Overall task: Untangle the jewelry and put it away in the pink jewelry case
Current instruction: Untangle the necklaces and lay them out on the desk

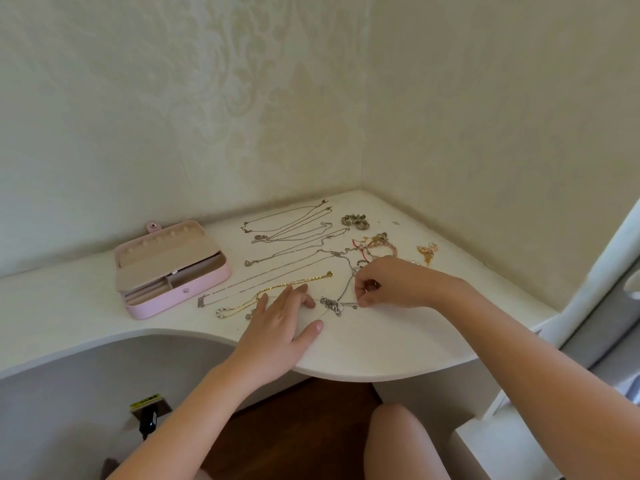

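Nearest, a bare knee point(398, 441) sits under the white desk point(381, 348). Above it, the left hand point(280, 317) lies flat, fingers spread and straight, pressing on the desk over the near end of a gold chain point(294, 284). The right hand point(377, 284) has its fingers curled, thumb and fingertip pinching a silver chain point(348, 289) just right of a small knot point(334, 304) of silver links. Other chains point(291, 223) lie in separate rows behind, with bracelets point(355, 220) near the corner. To the left, well apart from the knot, stands the pink case point(180, 299), open.

These chains look light, limp and slippery, and probably snap or kink if tugged. Best held close beside the knot with fingertips, teasing loops loose rather than pulling ends; lift each freed chain near its clasp.
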